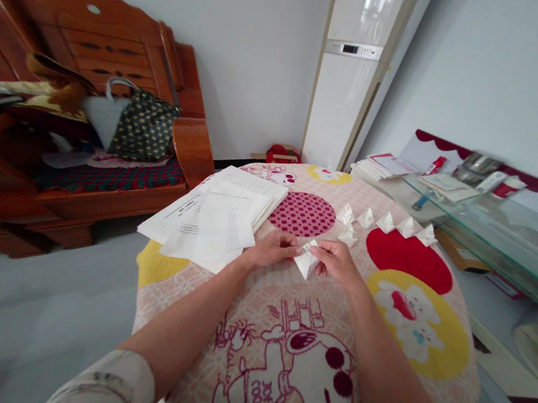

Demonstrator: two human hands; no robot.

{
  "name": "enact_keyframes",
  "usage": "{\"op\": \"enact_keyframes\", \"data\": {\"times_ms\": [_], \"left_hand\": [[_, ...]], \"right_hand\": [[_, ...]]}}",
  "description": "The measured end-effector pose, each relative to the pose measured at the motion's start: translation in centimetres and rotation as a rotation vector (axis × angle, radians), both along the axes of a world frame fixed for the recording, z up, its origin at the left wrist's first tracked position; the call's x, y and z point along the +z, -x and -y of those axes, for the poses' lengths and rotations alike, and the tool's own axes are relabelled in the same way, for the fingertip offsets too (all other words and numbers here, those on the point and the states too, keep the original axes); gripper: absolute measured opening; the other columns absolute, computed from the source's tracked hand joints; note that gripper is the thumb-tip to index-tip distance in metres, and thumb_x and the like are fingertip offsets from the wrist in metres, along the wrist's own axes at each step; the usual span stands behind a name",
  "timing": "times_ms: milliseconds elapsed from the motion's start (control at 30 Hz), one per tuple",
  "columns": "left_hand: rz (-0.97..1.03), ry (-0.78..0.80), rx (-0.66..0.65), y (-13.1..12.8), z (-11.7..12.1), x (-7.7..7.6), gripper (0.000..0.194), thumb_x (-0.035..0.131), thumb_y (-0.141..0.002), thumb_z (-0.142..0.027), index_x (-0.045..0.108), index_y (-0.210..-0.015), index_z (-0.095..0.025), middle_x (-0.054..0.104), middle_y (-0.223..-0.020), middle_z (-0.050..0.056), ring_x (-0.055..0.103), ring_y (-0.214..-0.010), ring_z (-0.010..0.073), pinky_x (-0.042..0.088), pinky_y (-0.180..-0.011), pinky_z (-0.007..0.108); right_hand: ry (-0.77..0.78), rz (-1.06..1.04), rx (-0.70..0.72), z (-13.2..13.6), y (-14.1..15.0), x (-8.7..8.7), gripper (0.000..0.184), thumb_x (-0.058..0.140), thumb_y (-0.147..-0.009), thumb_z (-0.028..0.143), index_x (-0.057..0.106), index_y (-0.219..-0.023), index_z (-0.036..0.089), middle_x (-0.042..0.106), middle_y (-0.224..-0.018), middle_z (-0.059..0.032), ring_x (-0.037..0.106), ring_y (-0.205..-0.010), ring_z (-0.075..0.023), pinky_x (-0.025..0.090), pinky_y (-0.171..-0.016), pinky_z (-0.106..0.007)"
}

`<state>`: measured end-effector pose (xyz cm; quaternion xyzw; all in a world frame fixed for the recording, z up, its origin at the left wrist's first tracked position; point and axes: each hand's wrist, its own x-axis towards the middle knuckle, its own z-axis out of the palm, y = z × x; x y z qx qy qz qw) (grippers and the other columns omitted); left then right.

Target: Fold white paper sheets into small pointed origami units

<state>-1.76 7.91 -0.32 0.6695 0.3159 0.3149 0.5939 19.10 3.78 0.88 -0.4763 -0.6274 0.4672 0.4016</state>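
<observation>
Between my two hands is a small folded piece of white paper [307, 264], roughly triangular, with its point toward me. My left hand [272, 249] pinches its left edge with closed fingers. On the other side, my right hand [335, 262] grips the upper right part. Just beyond my hands, several folded paper triangles [386, 222] stand in a row on the patterned tablecloth [295, 300]. Printed paper sheets [215, 220] lie in a loose pile to the left of my hands.
A glass-topped stand [523, 226] at the right bears papers, a red-and-white cup [508, 187] and other items. A wooden sofa [115, 44] at the left holds a dark patterned bag [143, 125]. Behind the table stands a tall white air conditioner [342, 98].
</observation>
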Motion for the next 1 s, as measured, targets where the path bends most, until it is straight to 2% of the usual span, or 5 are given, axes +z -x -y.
{"op": "enact_keyframes", "data": {"times_ms": [233, 333, 533, 767, 1000], "left_hand": [[0.149, 0.177, 0.194, -0.6, 0.9, 0.4, 0.051, 0.079, -0.071, -0.06, 0.064, -0.086, -0.014, 0.065, -0.079, 0.002, 0.06, -0.068, 0.0123, 0.046, -0.062, 0.023], [0.224, 0.307, 0.144, -0.9, 1.1, 0.4, 0.049, 0.078, -0.072, -0.059, 0.065, -0.083, -0.013, 0.066, -0.076, 0.003, 0.059, -0.066, 0.012, 0.048, -0.064, 0.025], [0.249, 0.407, 0.236, -0.9, 0.8, 0.0, 0.034, 0.086, -0.062, -0.032, 0.07, -0.082, -0.01, 0.068, -0.069, 0.003, 0.056, -0.056, 0.0104, 0.042, -0.056, 0.023], [0.151, 0.315, 0.316, -0.9, 1.3, 0.0, 0.019, 0.074, -0.071, -0.029, 0.07, -0.071, -0.011, 0.065, -0.061, 0.001, 0.051, -0.049, 0.0085, 0.034, -0.049, 0.021], [0.114, 0.19, 0.208, -1.2, 2.0, 1.2, 0.02, 0.067, -0.076, -0.03, 0.072, -0.072, -0.01, 0.054, -0.055, -0.002, 0.037, -0.046, 0.0052, 0.023, -0.046, 0.02]], "right_hand": [[-0.177, 0.078, -0.039, 0.5, 0.7, 0.5, 0.035, 0.06, -0.087, 0.045, 0.056, -0.062, 0.02, 0.054, -0.052, 0.0033, 0.053, -0.044, -0.0114, 0.038, -0.043, -0.022], [-0.222, 0.118, 0.018, 1.0, 1.2, 0.6, 0.033, 0.059, -0.088, 0.04, 0.057, -0.062, 0.02, 0.056, -0.053, 0.0025, 0.054, -0.048, -0.0122, 0.04, -0.048, -0.023], [-0.296, 0.2, 0.071, 1.1, 1.6, 0.4, 0.03, 0.055, -0.09, 0.035, 0.057, -0.065, 0.02, 0.057, -0.056, 0.0021, 0.052, -0.051, -0.0122, 0.037, -0.051, -0.024], [-0.266, 0.219, 0.0, 0.8, 1.5, 0.0, 0.034, 0.056, -0.088, 0.038, 0.05, -0.061, 0.02, 0.049, -0.051, 0.0039, 0.046, -0.048, -0.0116, 0.032, -0.049, -0.025], [-0.357, 0.288, -0.095, 0.5, 1.8, -0.1, 0.035, 0.06, -0.084, 0.035, 0.048, -0.055, 0.019, 0.04, -0.052, 0.0043, 0.037, -0.053, -0.0109, 0.026, -0.052, -0.026]]}}
